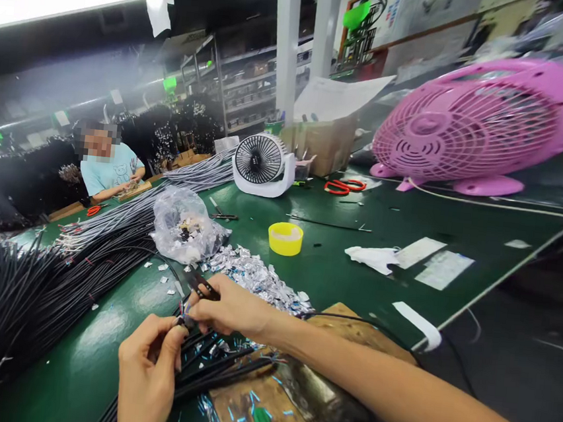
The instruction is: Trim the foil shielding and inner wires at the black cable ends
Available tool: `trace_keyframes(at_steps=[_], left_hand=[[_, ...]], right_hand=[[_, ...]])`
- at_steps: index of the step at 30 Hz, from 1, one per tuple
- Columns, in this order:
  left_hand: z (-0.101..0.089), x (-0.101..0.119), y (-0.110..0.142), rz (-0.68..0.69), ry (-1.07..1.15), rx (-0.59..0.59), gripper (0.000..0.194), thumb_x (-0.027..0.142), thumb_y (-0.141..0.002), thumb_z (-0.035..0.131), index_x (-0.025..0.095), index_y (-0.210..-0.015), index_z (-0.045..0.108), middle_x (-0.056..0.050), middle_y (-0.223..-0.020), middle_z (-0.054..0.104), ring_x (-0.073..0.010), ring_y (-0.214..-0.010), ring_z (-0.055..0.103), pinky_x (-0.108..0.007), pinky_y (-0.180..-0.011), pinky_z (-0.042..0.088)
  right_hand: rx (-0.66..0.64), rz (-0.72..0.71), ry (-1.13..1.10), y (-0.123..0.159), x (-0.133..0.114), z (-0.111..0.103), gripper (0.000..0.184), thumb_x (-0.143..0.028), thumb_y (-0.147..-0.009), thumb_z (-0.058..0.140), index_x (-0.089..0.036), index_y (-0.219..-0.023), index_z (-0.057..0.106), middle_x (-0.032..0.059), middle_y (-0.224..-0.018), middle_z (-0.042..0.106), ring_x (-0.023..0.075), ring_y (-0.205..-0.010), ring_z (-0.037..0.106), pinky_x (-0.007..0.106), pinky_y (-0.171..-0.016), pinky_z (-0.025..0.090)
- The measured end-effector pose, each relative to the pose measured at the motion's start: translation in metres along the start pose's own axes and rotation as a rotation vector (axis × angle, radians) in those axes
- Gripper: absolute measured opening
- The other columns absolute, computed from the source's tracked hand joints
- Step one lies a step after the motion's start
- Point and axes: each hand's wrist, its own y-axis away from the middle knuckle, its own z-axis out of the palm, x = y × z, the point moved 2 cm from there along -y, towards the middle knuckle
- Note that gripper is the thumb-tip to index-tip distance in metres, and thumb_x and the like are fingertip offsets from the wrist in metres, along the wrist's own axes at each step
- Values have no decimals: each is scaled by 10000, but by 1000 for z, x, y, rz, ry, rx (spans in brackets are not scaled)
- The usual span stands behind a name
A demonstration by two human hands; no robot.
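Note:
My left hand (149, 374) is closed around the end of a black cable (207, 363), pinching it near the stripped coloured wires. My right hand (232, 309) is closed too, gripping a small dark tool (203, 287) right at the cable's tip. Both hands meet over the green table (335, 269), just above a bunch of black cables that runs under my left hand. A heap of silver foil scraps (255, 276) lies directly behind my right hand.
Large bundles of black and grey cables (29, 293) fill the left. A clear plastic bag (183, 228), a yellow tape roll (285, 238), a small white fan (261, 162), red scissors (343, 186), a pink fan (479, 124) and a cardboard box (325, 142) stand behind. Another person (109, 164) works opposite.

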Motion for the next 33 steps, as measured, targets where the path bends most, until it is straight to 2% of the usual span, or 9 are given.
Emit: trace_keyframes(at_steps=[3,8,12,16,19,24,27,30,33], left_hand=[[-2,-2,0,-22,-3,19,291,376,-804,533,162,-653,659,22,-482,461,-103,-446,440,-206,-440,359],[-2,-4,2,-65,18,20,319,414,-803,537,153,-656,644,23,-469,470,-102,-436,443,-207,-435,354],[-1,-7,2,-106,53,-14,358,458,-801,533,142,-674,643,25,-460,460,-93,-429,426,-201,-427,334],[1,-12,1,-151,106,-75,453,548,-793,502,138,-636,611,32,-422,424,-75,-389,371,-192,-393,298],[2,-14,0,-187,141,-100,511,611,-777,479,139,-611,579,39,-409,397,-58,-356,321,-183,-356,250],[2,-14,0,-201,143,-92,514,622,-776,471,143,-612,561,38,-417,401,-54,-355,323,-181,-351,249],[3,-14,0,-178,114,-87,445,547,-792,504,141,-629,584,31,-419,439,-67,-369,371,-185,-369,290],[5,-13,0,-153,74,-82,376,472,-800,524,142,-642,610,28,-412,465,-84,-375,420,-189,-378,332],[4,-12,-1,-119,27,-64,315,419,-787,555,146,-650,630,14,-454,529,-110,-429,503,-199,-429,401]], right_hand=[[68,-194,88,3,-2,-2,200,-225,-653,523,-153,-487,439,-79,-412,349,36,-380,302,165,-378,217],[99,-412,242,9,-4,-1,240,-294,-677,547,-138,-511,472,-53,-489,370,56,-470,314,181,-424,239],[176,-553,384,11,-3,0,239,-250,-725,521,-126,-521,517,-55,-485,348,59,-472,309,184,-428,230],[196,-627,514,11,0,2,181,-153,-697,539,-126,-518,548,-50,-489,400,60,-471,330,181,-429,238],[206,-571,476,10,0,1,119,-130,-666,554,-133,-554,593,-39,-515,470,69,-483,383,183,-448,283],[84,-347,24,7,-3,-1,188,-294,-676,620,-118,-735,647,15,-655,619,116,-592,541,231,-579,431],[26,-273,-127,6,-3,0,322,-355,-579,735,-109,-766,644,21,-674,638,117,-596,557,236,-586,443],[68,-204,-174,4,0,-1,414,-384,-477,809,-105,-734,643,2,-599,617,104,-528,534,223,-521,426],[120,-209,-176,4,1,-3,404,-349,-444,830,-106,-705,640,-10,-561,597,96,-500,519,208,-480,414]])
